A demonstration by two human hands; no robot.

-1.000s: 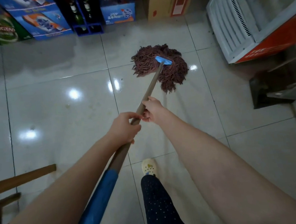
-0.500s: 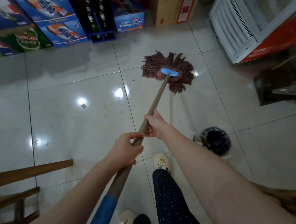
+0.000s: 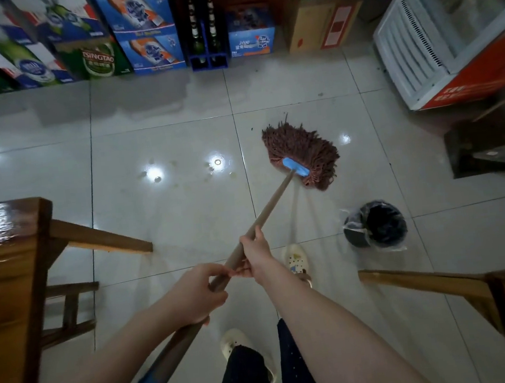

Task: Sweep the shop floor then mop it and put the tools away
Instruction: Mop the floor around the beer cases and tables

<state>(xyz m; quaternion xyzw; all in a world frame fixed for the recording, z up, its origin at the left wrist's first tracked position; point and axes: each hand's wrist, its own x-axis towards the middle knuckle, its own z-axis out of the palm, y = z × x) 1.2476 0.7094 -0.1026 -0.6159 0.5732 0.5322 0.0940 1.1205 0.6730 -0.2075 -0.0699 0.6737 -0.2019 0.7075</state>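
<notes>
A mop with a brown string head and a blue clamp lies on the glossy white tile floor, its strings spread up and to the right. Its wooden handle slants down-left and ends in a blue grip near the bottom edge. My left hand is wrapped around the handle lower down. My right hand grips it just above, fingers almost touching the left hand. Both forearms reach in from the bottom.
Stacked beer cartons and a bottle crate line the far wall. A white chest freezer stands at the right. A dark lined bin sits beside my feet. Wooden tables and benches flank me, left and right.
I have stepped back while pulling the mop towards me and to the right. The mop head has fanned out. The bin and both wooden tables have come further into view.
</notes>
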